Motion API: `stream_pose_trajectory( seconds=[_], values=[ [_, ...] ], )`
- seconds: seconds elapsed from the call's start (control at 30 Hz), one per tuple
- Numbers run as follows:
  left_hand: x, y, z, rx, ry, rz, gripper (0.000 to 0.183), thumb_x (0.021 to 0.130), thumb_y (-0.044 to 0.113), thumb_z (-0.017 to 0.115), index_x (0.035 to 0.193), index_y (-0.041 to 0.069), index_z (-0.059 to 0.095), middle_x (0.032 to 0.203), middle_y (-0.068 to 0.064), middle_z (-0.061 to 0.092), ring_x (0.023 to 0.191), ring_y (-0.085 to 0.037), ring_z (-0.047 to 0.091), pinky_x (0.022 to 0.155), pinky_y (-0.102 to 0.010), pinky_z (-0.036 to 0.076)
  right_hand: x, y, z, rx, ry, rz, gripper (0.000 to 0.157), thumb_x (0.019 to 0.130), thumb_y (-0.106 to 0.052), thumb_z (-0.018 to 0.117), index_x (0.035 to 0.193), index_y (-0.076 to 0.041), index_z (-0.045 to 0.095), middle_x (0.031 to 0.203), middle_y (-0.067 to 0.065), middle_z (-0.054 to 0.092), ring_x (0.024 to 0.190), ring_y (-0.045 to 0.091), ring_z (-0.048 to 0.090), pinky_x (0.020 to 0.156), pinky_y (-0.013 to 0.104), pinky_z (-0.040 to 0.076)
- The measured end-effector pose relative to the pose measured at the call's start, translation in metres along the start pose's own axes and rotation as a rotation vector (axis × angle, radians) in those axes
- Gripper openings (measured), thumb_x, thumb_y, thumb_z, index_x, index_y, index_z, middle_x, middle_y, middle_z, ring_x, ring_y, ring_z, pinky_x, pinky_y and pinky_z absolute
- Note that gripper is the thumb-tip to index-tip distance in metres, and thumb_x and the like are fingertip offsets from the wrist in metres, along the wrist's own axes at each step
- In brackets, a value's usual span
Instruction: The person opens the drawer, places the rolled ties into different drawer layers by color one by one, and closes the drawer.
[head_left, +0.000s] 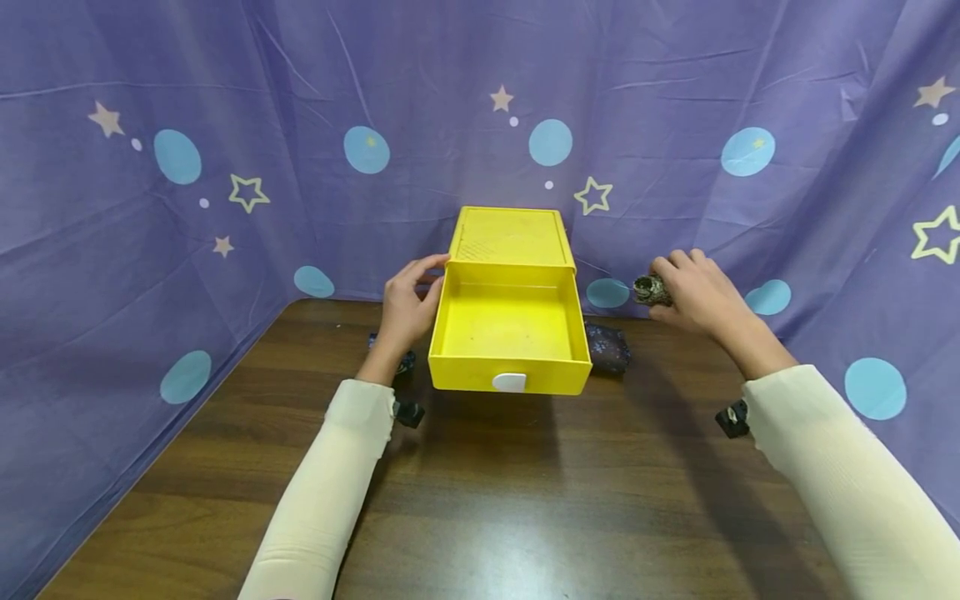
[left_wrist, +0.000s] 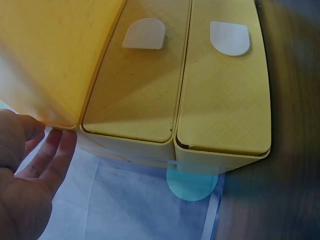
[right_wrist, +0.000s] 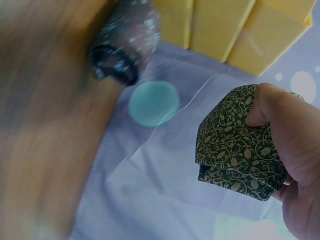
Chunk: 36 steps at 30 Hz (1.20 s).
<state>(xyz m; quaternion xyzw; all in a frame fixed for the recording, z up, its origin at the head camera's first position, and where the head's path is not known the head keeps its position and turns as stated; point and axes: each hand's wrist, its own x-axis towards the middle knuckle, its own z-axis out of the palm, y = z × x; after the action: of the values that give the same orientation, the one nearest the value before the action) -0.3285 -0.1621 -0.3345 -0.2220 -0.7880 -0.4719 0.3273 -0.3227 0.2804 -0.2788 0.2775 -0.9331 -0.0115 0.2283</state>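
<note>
A yellow drawer unit [head_left: 513, 237] stands on the table, its top drawer [head_left: 510, 375] pulled out by its white-tabbed front. At the unit's left side is my left hand [head_left: 410, 308], fingertips touching its upper edge with the fingers fairly straight. Two lower drawer fronts with white tabs [left_wrist: 230, 37] show in the left wrist view. Off to the right, above the table's back, my right hand [head_left: 697, 292] grips a rolled green cloth [right_wrist: 237, 142] with a gold vine pattern. The thumb presses on its outside, and in the head view the roll's hollow end faces left.
A dark floral roll [head_left: 607, 348] lies on the wooden table [head_left: 487, 500] just right of the unit. Another dark patterned item [head_left: 406, 364] is partly hidden behind my left wrist. A purple curtain [head_left: 450, 100] with stars and dots hangs close behind the table.
</note>
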Motion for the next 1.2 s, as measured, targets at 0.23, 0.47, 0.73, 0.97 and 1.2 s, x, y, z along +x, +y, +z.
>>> stream_pose_trajectory(
  seconds=[0.23, 0.47, 0.73, 0.97, 1.2],
  values=[
    [0.001, 0.0, 0.001, -0.002, 0.001, 0.004, 0.034, 0.1, 0.008, 0.066, 0.134, 0.013, 0.069, 0.122, -0.011, 0.068, 0.101, -0.027, 0.07, 0.086, -0.044, 0.061, 0.011, -0.018, -0.016, -0.003, 0.075, -0.054, 0.054, 0.073, -0.023, 0.089, 0.112, 0.0, 0.06, 0.103, 0.022, 0.059, 0.09, 0.044, 0.051, 0.076, 0.056, 0.044],
    [0.003, 0.0, 0.0, -0.01, 0.003, 0.013, 0.033, 0.101, 0.01, 0.067, 0.133, 0.013, 0.069, 0.121, -0.012, 0.068, 0.1, -0.026, 0.07, 0.086, -0.045, 0.061, 0.018, -0.043, -0.039, -0.007, 0.138, -0.102, 0.056, 0.073, -0.022, 0.087, 0.116, 0.001, 0.061, 0.105, 0.022, 0.06, 0.091, 0.043, 0.049, 0.077, 0.055, 0.043],
    [0.002, -0.002, -0.001, -0.004, 0.006, 0.018, 0.034, 0.1, 0.007, 0.067, 0.133, 0.013, 0.069, 0.121, -0.009, 0.068, 0.098, -0.025, 0.07, 0.085, -0.043, 0.062, 0.024, -0.074, -0.056, 0.014, 0.181, -0.165, 0.056, 0.073, -0.018, 0.083, 0.121, 0.001, 0.061, 0.107, 0.022, 0.06, 0.095, 0.043, 0.05, 0.082, 0.056, 0.044],
    [0.001, 0.0, -0.001, -0.003, -0.003, 0.009, 0.034, 0.101, 0.01, 0.066, 0.134, 0.013, 0.068, 0.123, -0.008, 0.068, 0.1, -0.024, 0.07, 0.085, -0.042, 0.062, 0.03, -0.097, -0.06, 0.04, 0.24, -0.231, 0.054, 0.071, -0.019, 0.082, 0.118, 0.0, 0.062, 0.106, 0.019, 0.06, 0.093, 0.04, 0.05, 0.082, 0.054, 0.044],
    [0.0, 0.0, 0.0, -0.01, 0.0, 0.019, 0.033, 0.101, 0.009, 0.065, 0.134, 0.012, 0.069, 0.122, -0.009, 0.068, 0.099, -0.025, 0.07, 0.083, -0.042, 0.062, 0.038, -0.117, -0.06, 0.062, 0.246, -0.279, 0.053, 0.073, -0.018, 0.08, 0.12, 0.0, 0.062, 0.107, 0.018, 0.06, 0.089, 0.037, 0.048, 0.08, 0.049, 0.042]
  ],
)
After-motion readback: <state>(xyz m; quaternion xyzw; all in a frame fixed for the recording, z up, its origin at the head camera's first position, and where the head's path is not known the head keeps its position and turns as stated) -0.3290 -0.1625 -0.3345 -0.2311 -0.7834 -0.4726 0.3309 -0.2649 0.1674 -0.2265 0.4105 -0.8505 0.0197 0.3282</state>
